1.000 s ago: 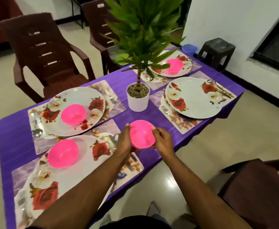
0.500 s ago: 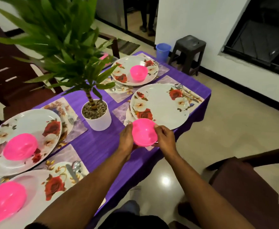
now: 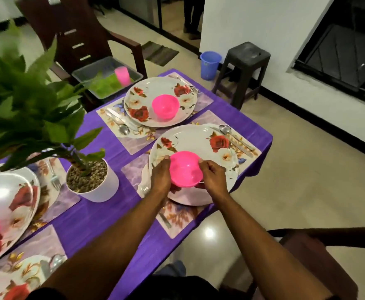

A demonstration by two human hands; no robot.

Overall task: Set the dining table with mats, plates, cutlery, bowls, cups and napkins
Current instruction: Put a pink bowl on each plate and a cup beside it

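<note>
From where I stand, nothing carries readable writing: no words, labels, brands or numbers anywhere in view.

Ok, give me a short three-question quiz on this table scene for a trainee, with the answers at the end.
1. True or false: both hands hold the pink bowl over the near plate.
2. Where does the far bowl sit? A) on the far plate B) in the grey tray C) on the stool
3. Fill in: the pink cup stands in the grey ____.

Key:
1. True: the left hand and right hand grip its sides.
2. A
3. tray
</note>
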